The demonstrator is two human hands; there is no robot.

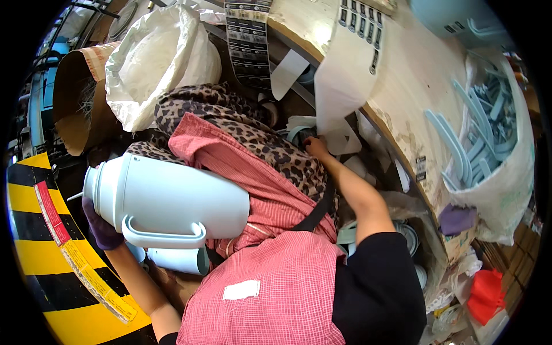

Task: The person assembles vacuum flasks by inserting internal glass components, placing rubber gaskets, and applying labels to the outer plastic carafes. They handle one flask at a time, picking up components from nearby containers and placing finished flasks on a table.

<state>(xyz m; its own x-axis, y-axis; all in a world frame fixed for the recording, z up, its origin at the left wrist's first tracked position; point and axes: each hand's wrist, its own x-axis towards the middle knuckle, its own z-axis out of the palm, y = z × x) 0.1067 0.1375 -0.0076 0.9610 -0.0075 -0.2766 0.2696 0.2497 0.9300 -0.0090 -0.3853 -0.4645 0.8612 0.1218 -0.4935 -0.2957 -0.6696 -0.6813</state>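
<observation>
A pale blue vacuum jug [178,195] with a loop handle lies on its side across my lap, base toward the right. My left hand [100,225], in a purple glove, grips its narrower top end at the left, where a thin light rod sticks out. My bare right hand [314,148] reaches down beside the table edge with its fingers curled. Close to those fingers is a dark round piece with a pale blue rim [296,135]; what they hold is hidden. Below the jug lies a pale blue cylinder [178,260], open at one end.
On the table [414,86] at the right are a bag of pale blue handles [489,132], a purple glove [457,219] and label sheets [361,23]. A white-lined bin [138,75] and a carton [72,109] stand far left. A yellow-black striped panel [34,253] borders my left arm.
</observation>
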